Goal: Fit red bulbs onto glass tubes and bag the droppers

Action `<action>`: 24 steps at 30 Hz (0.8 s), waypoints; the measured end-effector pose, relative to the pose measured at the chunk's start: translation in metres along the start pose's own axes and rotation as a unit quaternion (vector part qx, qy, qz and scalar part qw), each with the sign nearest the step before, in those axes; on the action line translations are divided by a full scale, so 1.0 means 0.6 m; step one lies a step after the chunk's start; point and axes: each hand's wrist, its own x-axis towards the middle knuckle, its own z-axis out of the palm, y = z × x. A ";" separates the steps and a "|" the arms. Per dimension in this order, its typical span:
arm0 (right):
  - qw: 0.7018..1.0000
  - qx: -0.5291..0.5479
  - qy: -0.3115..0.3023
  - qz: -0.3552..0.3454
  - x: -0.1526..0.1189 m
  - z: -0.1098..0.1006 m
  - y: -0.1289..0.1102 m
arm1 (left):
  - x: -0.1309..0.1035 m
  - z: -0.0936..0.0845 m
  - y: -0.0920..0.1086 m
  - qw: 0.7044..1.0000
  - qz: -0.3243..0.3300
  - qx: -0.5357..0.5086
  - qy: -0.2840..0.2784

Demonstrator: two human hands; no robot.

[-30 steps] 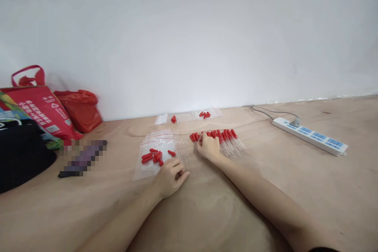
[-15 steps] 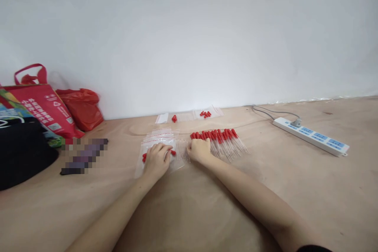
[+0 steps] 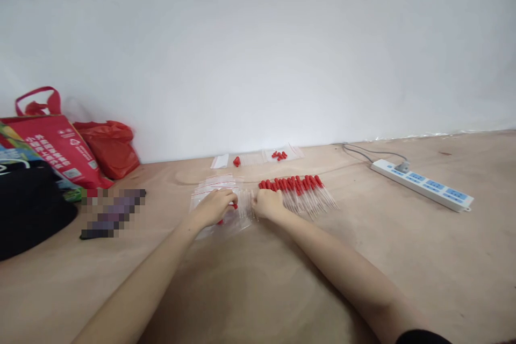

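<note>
Clear zip bags with red lines (image 3: 213, 183) lie overlapped on the wooden table. Over them, my left hand (image 3: 216, 207) is closed on a small red rubber bulb (image 3: 234, 206). Another red bulb (image 3: 220, 221) shows just under that hand. Thin clear tubes (image 3: 245, 203) lie between my two hands. My right hand (image 3: 267, 203) is curled at the right end of these tubes; what its fingers hold is hidden. Right beside it, a row of clear droppers with red bulbs (image 3: 300, 187) lies fanned out, tips toward the lower right.
Near the wall lie a bag of tubes (image 3: 253, 159) and loose red bulbs (image 3: 279, 155). A white power strip (image 3: 421, 185) sits at the right. On the left are a red bag (image 3: 110, 145), a printed bag (image 3: 60, 150), a black item (image 3: 32, 209) and a pixelated object (image 3: 115, 214).
My left hand has shifted slightly up and right, its fingers bending down over the red bulb. One red bulb now shows below it. My right hand stays by the tubes.
</note>
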 end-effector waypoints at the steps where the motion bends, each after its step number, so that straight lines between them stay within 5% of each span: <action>1: 1.000 0.012 0.012 -0.008 -0.004 -0.003 0.007 | -0.004 -0.001 0.001 1.000 -0.007 -0.019 0.020; 5: 0.990 0.096 0.065 -0.085 -0.025 -0.010 0.055 | -0.023 0.012 0.018 0.963 -0.062 -0.207 0.161; 8: 0.976 0.115 0.087 -0.161 -0.047 -0.005 0.102 | -0.032 0.034 0.045 0.923 -0.065 -0.311 0.217; 16: 0.941 0.063 0.158 -0.293 -0.105 0.021 0.155 | -0.032 0.089 0.118 0.822 -0.122 -0.527 0.175; 24: 0.936 0.087 0.165 -0.300 -0.113 0.026 0.145 | -0.040 0.097 0.124 0.800 -0.148 -0.562 0.146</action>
